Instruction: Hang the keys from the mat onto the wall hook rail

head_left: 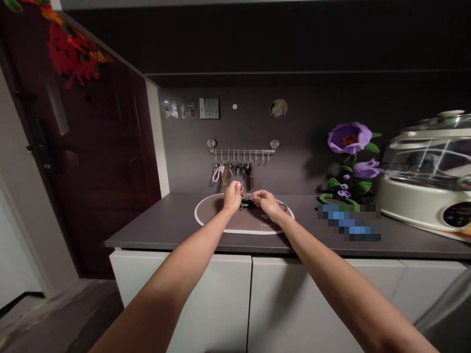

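Left hand [233, 196] and right hand [265, 203] pinch a key fob [247, 202]

The left fingertips clamp a small metal keyring [242, 191]; the right close on the black fob, the hands just apart. The fob hangs above the far half of an oval mat [245, 230] on the counter [165, 225], below a wall rack [243, 151] of hanging keys [232, 169].

1. Your key fob [247, 202] looks like glossy black plastic.
2. The hook rail [243, 151] in front of you is shiny metal.
3. You have a smooth, matt dark countertop [162, 228].
4. The oval mat [253, 223] looks matt.
5. The cabinet doors [209, 294] are smooth and white.
6. The side door [106, 162] is glossy dark wood.
7. The cooker lid [423, 162] is glossy glass.
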Demonstrator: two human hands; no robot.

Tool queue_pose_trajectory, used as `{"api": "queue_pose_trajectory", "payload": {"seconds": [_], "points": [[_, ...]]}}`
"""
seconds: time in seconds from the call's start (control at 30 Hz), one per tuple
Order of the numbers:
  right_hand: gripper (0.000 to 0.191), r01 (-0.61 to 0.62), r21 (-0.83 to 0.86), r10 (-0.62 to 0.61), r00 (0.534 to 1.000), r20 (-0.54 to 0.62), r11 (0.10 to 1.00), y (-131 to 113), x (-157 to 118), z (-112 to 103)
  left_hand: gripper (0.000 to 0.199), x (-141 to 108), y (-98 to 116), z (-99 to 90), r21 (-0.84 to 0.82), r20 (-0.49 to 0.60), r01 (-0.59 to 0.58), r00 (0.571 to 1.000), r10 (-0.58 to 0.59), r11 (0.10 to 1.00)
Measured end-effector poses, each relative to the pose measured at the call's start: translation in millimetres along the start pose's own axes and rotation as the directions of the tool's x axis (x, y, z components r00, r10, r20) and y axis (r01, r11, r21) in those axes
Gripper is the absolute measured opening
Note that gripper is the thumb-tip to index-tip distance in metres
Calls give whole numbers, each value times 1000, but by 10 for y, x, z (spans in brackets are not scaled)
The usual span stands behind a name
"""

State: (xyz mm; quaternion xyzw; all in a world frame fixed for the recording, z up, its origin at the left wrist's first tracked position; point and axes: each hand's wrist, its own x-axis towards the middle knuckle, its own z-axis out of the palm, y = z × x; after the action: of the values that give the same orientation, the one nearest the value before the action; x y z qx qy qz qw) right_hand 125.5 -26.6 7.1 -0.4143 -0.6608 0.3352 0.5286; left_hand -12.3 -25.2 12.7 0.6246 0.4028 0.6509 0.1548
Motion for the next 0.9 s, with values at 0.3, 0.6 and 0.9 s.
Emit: {"api": "queue_pose_trajectory", "payload": {"seconds": [0.3, 0.6, 0.9], "points": [[23, 278, -247, -297, 954, -42, 928, -130, -33, 66, 22, -21, 6, 17, 55, 47, -59, 997, 56, 997], [23, 292, -135, -300, 953, -45, 947, -111, -19, 113, 23, -63, 30, 30, 174, 115, -146, 985, 127, 974], [23, 288, -28, -290, 954, -80, 957, -154, -5, 96, 25, -90, 43, 33, 173, 136, -174, 979, 152, 969]]}}
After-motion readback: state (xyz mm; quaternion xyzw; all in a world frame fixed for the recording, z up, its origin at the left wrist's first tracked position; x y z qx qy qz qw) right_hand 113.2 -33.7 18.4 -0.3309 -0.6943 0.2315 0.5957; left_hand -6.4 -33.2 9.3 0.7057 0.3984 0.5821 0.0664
